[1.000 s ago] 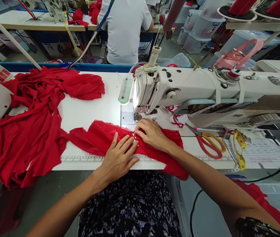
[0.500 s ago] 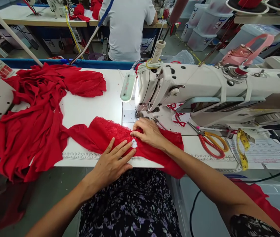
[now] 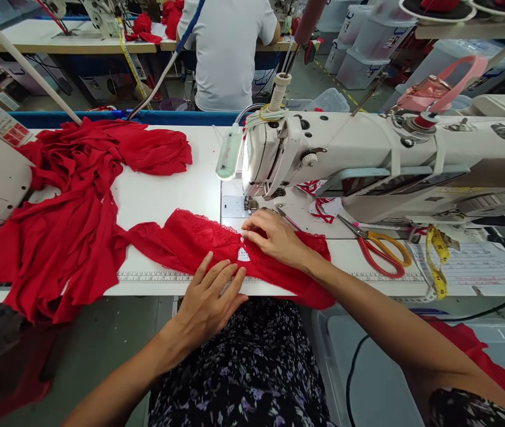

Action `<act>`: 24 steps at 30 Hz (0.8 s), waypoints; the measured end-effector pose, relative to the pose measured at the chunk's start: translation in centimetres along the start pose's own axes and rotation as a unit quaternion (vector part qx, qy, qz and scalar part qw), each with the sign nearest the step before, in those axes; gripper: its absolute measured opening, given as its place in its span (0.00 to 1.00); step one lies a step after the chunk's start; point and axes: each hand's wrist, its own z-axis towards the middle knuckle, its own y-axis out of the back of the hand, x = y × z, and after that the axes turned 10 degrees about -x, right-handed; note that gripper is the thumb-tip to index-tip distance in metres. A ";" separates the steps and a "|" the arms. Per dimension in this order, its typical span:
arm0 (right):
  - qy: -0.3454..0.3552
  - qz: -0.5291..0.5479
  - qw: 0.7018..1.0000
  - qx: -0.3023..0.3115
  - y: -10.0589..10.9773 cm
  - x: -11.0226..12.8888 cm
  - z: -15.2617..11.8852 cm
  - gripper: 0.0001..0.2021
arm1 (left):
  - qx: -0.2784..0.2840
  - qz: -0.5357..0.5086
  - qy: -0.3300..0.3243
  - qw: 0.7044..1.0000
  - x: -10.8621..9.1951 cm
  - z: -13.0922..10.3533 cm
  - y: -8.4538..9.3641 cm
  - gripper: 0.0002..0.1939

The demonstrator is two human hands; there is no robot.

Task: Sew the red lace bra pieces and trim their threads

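A red garment piece with lace trim (image 3: pixel 185 237) lies along the front of the white sewing table. My left hand (image 3: pixel 214 290) rests on its lower edge, palm down with the fingers stretched out. Over the middle of the lace is my right hand (image 3: pixel 276 237), fingers curled and thumb drawn in, pinching the cloth beside a small white gap (image 3: pixel 243 254). Just behind the right hand stands the presser foot (image 3: pixel 251 204) of the sewing machine (image 3: pixel 323 139); the cloth lies in front of it. The right fingertips partly hide the lace.
Piled red fabric (image 3: pixel 78 196) covers the table's left side. Scissors (image 3: pixel 379 252), a yellow tape measure (image 3: pixel 437 261) and a written sheet (image 3: pixel 483 267) lie at right. A printed ruler (image 3: pixel 149 277) runs along the front edge. A person in a white shirt (image 3: pixel 225 53) sits ahead.
My right hand has shifted slightly right and up, and my left hand has slid a little down, toward me. More of the white gap between them shows. The view has tilted slightly.
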 end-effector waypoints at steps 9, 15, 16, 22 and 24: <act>0.046 -0.008 0.999 0.021 -0.7 0.0 -1.0 0.06 | -0.010 -0.005 0.015 1.000 -0.4 -0.1 -2.0 0.23; -0.026 0.102 0.993 0.046 -0.2 -1.5 0.1 0.05 | 0.026 0.006 0.001 1.000 -0.6 -0.9 -1.7 0.25; -0.028 0.105 0.993 0.040 0.0 -1.6 0.2 0.05 | 0.029 0.004 0.002 1.000 -0.6 -0.8 -1.5 0.26; -0.030 0.059 0.998 -0.024 0.8 -1.0 0.2 0.06 | 0.003 -0.009 0.023 1.000 -1.2 0.8 -1.4 0.27; -0.022 0.046 0.999 -0.010 0.5 -0.7 0.3 0.04 | 0.017 0.003 0.026 1.000 -1.4 1.2 -2.0 0.31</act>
